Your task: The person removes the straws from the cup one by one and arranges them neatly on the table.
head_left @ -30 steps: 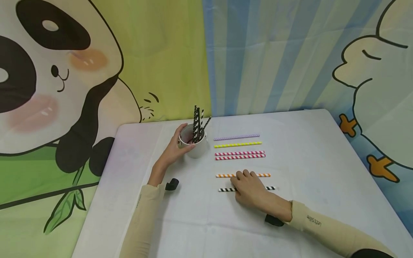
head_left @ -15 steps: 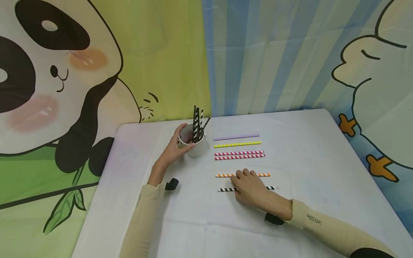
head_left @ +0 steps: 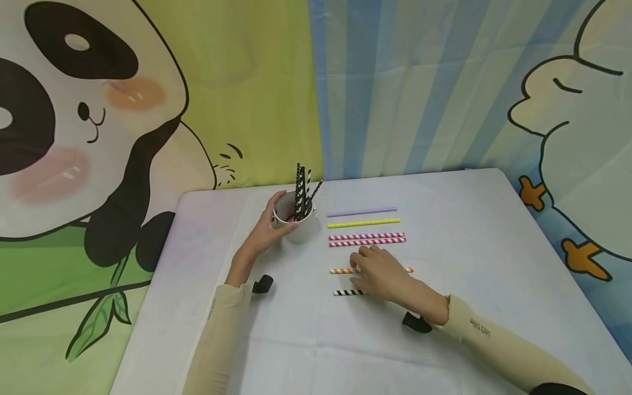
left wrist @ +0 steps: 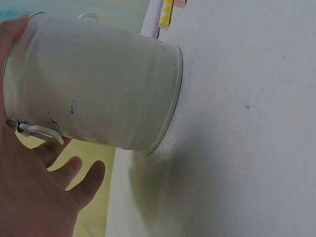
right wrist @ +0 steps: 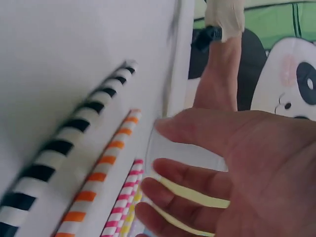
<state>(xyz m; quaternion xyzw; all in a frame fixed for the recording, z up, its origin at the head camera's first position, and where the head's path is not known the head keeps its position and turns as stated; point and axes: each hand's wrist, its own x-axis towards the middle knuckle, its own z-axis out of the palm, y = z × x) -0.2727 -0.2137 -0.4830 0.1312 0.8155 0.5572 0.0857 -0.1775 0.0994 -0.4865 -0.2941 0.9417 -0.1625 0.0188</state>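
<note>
Head: left hand [head_left: 263,233] holds pail [head_left: 302,233] by rim, centre; right hand [head_left: 382,274] over orange straw [head_left: 340,271], black straw [head_left: 348,293], lower centre. Left wrist: pail upper left, likely stiff. Right wrist: fingers [right wrist: 192,174] apart, holding nothing; straws lower left, probably light, crushable; pinch mid-length.

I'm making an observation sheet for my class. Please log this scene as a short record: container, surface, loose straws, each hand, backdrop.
Container: white bucket holding black-and-white patterned straws
Surface: white table
Loose straws, far to near: purple straw, yellow straw, two pink-striped straws, orange-striped straw, black-striped straw
Left hand: grips the bucket's rim
Right hand: over the two nearest straws, thumb and fingers apart, holding nothing
Backdrop: includes a cartoon panda
</note>
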